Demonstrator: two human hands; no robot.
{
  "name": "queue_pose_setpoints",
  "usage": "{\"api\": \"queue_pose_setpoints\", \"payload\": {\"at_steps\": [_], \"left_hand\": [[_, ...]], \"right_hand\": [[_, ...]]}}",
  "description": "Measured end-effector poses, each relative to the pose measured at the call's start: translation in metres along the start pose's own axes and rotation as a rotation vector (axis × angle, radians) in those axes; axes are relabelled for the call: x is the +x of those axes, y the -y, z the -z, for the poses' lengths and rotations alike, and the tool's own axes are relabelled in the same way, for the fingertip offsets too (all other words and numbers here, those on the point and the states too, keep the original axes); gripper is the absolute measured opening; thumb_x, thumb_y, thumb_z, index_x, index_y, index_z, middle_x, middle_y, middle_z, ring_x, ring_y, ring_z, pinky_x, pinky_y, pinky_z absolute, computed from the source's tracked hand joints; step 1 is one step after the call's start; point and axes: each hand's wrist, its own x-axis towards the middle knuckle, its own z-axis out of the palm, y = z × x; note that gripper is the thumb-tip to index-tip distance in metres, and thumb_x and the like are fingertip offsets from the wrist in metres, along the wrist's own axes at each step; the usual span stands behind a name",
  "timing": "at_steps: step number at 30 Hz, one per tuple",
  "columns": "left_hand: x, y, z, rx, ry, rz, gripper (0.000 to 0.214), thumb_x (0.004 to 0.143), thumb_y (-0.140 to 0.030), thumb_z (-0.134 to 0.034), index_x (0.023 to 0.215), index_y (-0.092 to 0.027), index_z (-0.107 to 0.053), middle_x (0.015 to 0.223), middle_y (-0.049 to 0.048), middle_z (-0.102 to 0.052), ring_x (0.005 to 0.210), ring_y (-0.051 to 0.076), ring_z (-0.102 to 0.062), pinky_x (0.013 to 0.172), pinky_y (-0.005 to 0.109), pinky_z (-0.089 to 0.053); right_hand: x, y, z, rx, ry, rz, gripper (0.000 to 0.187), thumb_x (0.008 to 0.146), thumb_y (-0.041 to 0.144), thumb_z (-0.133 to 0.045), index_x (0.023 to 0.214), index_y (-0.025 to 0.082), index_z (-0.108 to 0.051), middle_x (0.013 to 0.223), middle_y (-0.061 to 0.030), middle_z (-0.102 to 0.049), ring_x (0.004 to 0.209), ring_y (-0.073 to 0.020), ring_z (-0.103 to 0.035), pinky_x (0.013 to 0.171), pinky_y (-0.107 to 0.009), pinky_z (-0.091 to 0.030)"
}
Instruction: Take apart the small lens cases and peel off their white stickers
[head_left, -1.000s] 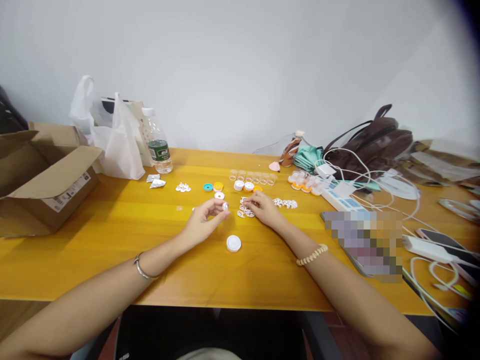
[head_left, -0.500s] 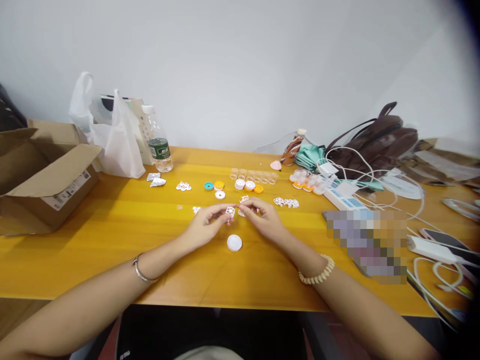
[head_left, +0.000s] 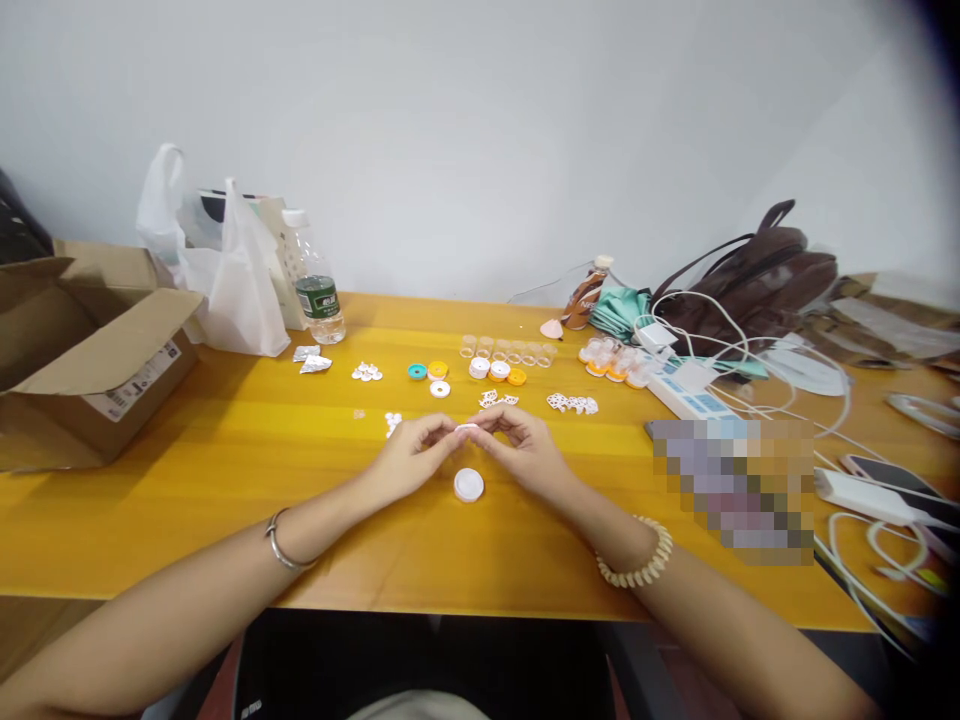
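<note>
With the fingers (head_left: 445,446) of our left hand (head_left: 409,458) and right hand (head_left: 531,452), we pinch a small white piece (head_left: 466,427) edge-on, running left to right between them, farther from us than the round white disc (head_left: 469,485) on the tabletop (head_left: 465,565).

Straight through the middle the way is barred: left hand (head_left: 411,456) and right hand (head_left: 527,448) meet there on a small white piece (head_left: 466,427). I see room for a hand along the near tabletop (head_left: 420,560), skirting the round white disc (head_left: 469,485). Farther back, clear cups (head_left: 500,352) block a low pass; the cardboard box (head_left: 79,415) walls off the left, the power strip (head_left: 690,402) the right.
</note>
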Motion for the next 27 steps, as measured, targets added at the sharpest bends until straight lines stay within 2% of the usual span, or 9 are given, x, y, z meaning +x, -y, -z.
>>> {"api": "queue_pose_setpoints", "payload": {"at_steps": [6,13,17,20,23,27], "left_hand": [[-0.0003,0.0042,-0.0001,0.061,-0.015,-0.014,0.024,0.085,-0.03,-0.047,0.085,-0.016,-0.066,0.077,0.0028,-0.068,0.074,0.016,-0.06,0.069,0.024,-0.044],[-0.0024,0.0059,-0.0021,0.093,0.017,0.004,0.026,0.084,-0.03,-0.047,0.078,-0.016,-0.068,0.074,0.0033,-0.069,0.07,0.017,-0.061,0.066,0.024,-0.044],[-0.0012,0.0047,-0.0033,-0.009,0.056,0.019,0.029,0.085,-0.029,-0.045,0.071,-0.015,-0.066,0.068,0.003,-0.067,0.065,0.014,-0.06,0.065,0.023,-0.045],[-0.0004,0.0038,-0.004,-0.112,0.096,0.033,0.027,0.085,-0.03,-0.046,0.074,-0.015,-0.066,0.067,0.0029,-0.065,0.063,0.013,-0.058,0.064,0.023,-0.046],[0.0005,0.0042,-0.0033,-0.172,0.129,0.059,0.028,0.085,-0.033,-0.048,0.074,-0.014,-0.065,0.067,0.0032,-0.064,0.062,0.013,-0.057,0.064,0.023,-0.046],[0.0027,0.0062,-0.0012,-0.271,0.17,0.078,0.03,0.084,-0.038,-0.051,0.072,-0.014,-0.063,0.068,0.0033,-0.063,0.063,0.013,-0.056,0.066,0.024,-0.045]], "right_hand": [[-0.0006,0.006,-0.0026,-0.029,0.053,0.006,0.016,0.08,0.033,-0.059,0.089,0.02,-0.058,0.074,-0.002,-0.065,0.069,-0.0136,-0.06,0.067,-0.028,-0.048],[-0.0019,0.0079,-0.0035,-0.033,0.086,-0.044,0.015,0.081,0.033,-0.055,0.076,0.019,-0.054,0.071,-0.0013,-0.064,0.067,-0.0127,-0.058,0.064,-0.027,-0.046],[-0.0019,0.0073,-0.0059,0.114,0.09,-0.102,0.019,0.08,0.033,-0.057,0.071,0.02,-0.047,0.065,0.0015,-0.06,0.062,-0.0115,-0.057,0.06,-0.025,-0.045],[-0.0012,0.0081,-0.0064,0.191,0.078,-0.162,0.022,0.079,0.036,-0.056,0.069,0.02,-0.044,0.06,0.0032,-0.057,0.058,-0.0109,-0.055,0.058,-0.025,-0.045],[-0.0002,0.0093,-0.0051,0.218,0.074,-0.192,0.023,0.08,0.038,-0.055,0.069,0.02,-0.046,0.059,0.0039,-0.055,0.055,-0.0099,-0.053,0.057,-0.025,-0.045],[0.0006,0.0092,-0.0039,0.221,0.108,-0.175,0.02,0.079,0.039,-0.057,0.079,0.02,-0.051,0.062,0.003,-0.058,0.056,-0.0099,-0.054,0.057,-0.024,-0.044]]}}
